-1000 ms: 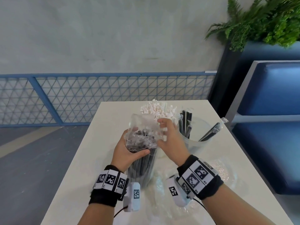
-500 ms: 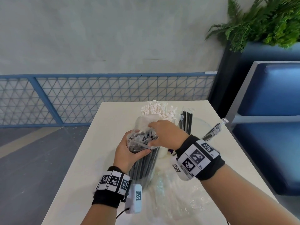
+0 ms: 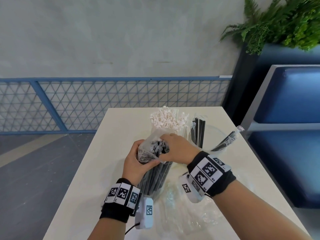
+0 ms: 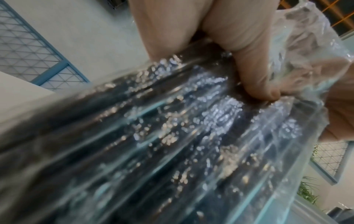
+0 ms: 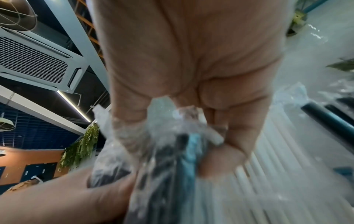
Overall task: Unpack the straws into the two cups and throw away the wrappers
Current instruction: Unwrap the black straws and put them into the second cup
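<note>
A clear plastic bag of black straws (image 3: pixel 154 174) stands upright on the white table (image 3: pixel 107 153). My left hand (image 3: pixel 138 163) grips the bag just below its open mouth, thumb across the front (image 4: pixel 254 81). My right hand (image 3: pixel 174 148) reaches into the bag's mouth from above, and its fingers (image 5: pixel 239 133) pinch the tops of wrapped black straws (image 5: pixel 184 145) there. Behind stands a cup of white wrapped straws (image 3: pixel 166 120). To its right a clear cup (image 3: pixel 213 141) holds a few black straws (image 3: pixel 199 132).
Crumpled clear wrappers (image 3: pixel 187 213) lie on the table in front of the bag. A blue mesh railing (image 3: pixel 103 103) runs behind the table. A blue bench (image 3: pixel 290 132) and a planter with ferns (image 3: pixel 280 25) stand to the right.
My right hand came down from the raised top edge of the bag into its mouth and closed on the straw tops. The bag's upper part is now folded lower. The left hand kept its grip.
</note>
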Available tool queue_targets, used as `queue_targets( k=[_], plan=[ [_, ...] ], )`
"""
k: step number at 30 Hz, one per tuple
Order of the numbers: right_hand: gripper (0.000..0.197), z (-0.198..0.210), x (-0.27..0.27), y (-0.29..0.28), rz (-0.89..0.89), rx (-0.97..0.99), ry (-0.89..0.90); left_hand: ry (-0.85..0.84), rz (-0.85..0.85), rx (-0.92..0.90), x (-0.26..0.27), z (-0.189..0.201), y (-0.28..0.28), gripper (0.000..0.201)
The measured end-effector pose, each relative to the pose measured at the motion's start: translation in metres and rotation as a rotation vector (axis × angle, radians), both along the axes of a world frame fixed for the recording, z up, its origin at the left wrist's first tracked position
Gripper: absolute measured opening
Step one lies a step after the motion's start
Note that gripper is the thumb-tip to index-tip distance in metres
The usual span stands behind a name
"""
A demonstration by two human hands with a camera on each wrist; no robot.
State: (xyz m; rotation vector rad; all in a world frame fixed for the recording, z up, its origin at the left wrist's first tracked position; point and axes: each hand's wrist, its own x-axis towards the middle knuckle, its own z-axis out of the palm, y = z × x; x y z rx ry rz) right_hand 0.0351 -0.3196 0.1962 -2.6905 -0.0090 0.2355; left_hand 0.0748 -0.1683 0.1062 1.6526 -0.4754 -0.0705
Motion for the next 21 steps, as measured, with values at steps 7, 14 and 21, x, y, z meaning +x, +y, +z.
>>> queue_targets(
  k=[7, 14, 21],
  plan=[
    [0.057, -0.015, -0.003, 0.002, -0.003, 0.031, 0.029, 0.039, -0.155, 0.060, -0.001, -0.005, 0.000, 0.087],
    [0.037, -0.034, -0.004, 0.007, -0.123, 0.106, -0.148, 0.004, -0.105, 0.123, 0.000, -0.001, 0.003, 0.086],
    [0.036, -0.015, 0.000, -0.004, -0.117, 0.182, -0.340, 0.010, -0.063, 0.147, 0.004, 0.002, 0.010, 0.076]
  ],
)
